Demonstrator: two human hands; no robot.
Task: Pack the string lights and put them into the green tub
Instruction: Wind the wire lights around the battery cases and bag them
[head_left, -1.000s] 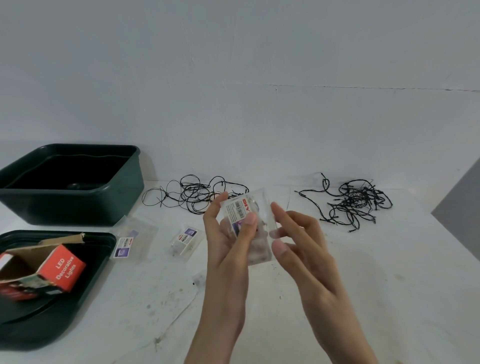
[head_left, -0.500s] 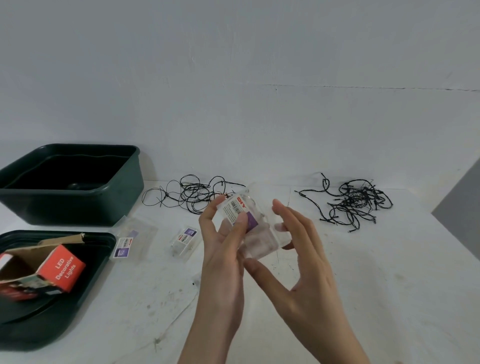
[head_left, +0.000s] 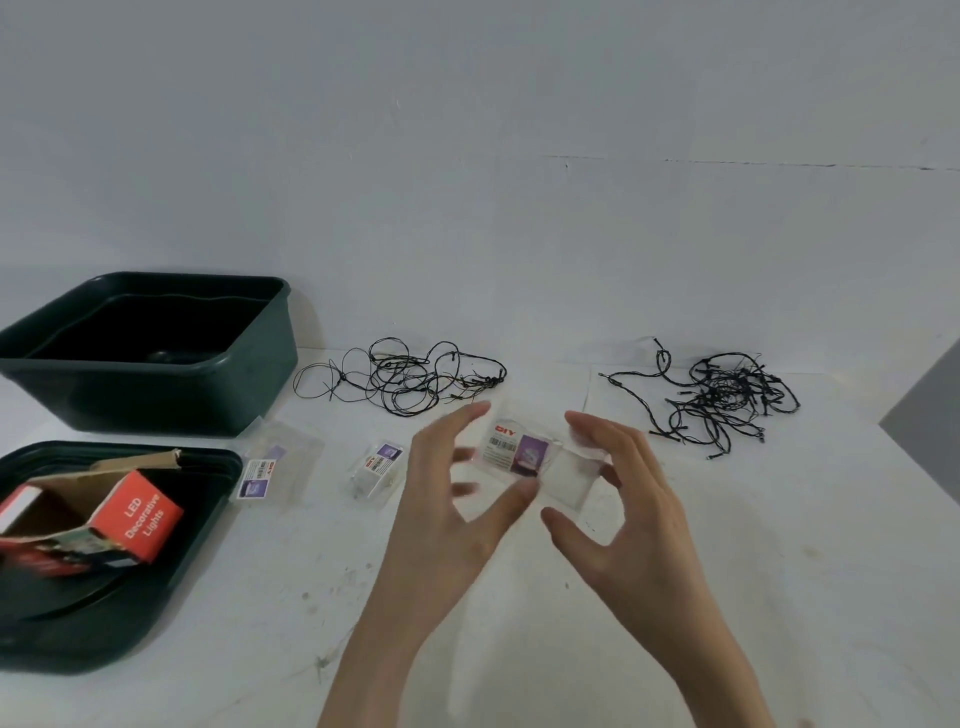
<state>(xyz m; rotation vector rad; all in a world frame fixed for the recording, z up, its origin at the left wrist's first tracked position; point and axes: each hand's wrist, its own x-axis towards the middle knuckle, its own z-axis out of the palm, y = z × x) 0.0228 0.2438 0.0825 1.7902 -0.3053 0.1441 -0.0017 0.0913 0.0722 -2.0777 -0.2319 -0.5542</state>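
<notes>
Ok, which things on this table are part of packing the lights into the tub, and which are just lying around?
Part of the job:
- clear packet, held between left hand and right hand
- two loose string light tangles
- two packets on the table
- green tub

Lying about:
- tub lid
- torn red box on it

Soft even light, left hand motion-blurred

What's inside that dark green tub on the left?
The green tub looks nearly empty: one small dark round shape lies on its floor, too dim to identify. The near wall hides the front of the floor.
</notes>
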